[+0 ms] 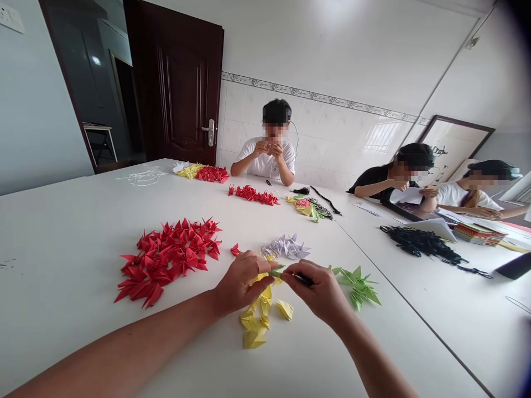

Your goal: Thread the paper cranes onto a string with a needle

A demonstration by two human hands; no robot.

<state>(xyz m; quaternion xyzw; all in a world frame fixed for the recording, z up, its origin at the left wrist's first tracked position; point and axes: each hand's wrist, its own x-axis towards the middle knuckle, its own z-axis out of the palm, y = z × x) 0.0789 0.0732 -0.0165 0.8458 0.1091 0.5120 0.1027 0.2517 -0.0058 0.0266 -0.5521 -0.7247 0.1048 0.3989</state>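
Between the fingertips of both my hands is a small green folded paper crane (275, 273). My left hand (244, 281) is closed in a pinch on its left side. My right hand (321, 287) pinches its right side, and a dark object (305, 279), mostly hidden, lies within those fingers. Yellow paper cranes (254, 331) lie on the table under and in front of my hands. Just beyond them are pale lilac paper cranes (287, 247). Green paper cranes (360, 288) sit to the right of my right hand, and a big pile of red paper cranes (174, 257) to the left.
Across the white table (74, 276) a person (267, 157) works with raised hands near red and yellow cranes (212, 174). Two more people sit at right, beside black cords (418, 243) and stacked coloured paper (477, 235). White strings (145, 176) lie at far left. A seam crosses the tabletop.
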